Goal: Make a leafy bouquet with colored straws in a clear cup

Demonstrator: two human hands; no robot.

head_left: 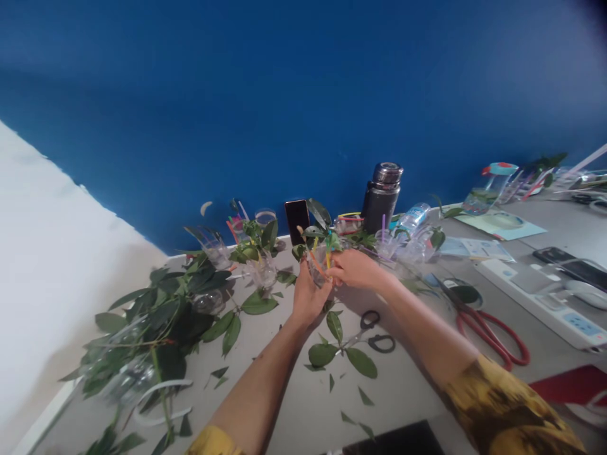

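A clear plastic cup (318, 268) stands at the middle of the table, holding leafy cuttings (318, 218) with a yellow straw (328, 258) and an orange straw (315, 262). My left hand (309, 292) is wrapped round the cup's left and near side. On the cup's right, the fingers of my right hand (353, 270) are bent in against the cup by the yellow straw; what they pinch is hidden. Just below my hands lies a leafy sprig (339, 351) beside black-handled scissors (374, 332). A phone (297, 221) leans upright behind the cup.
A leafy branch pile (165, 309) covers the left side, with more plant-filled cups (260, 272) behind. At the back stands a dark thermos (380, 199). Rightward are a plastic bottle (412, 218), red-handled shears (493, 335) and a white power strip (540, 303). Cut leaf pieces (365, 397) lie in front.
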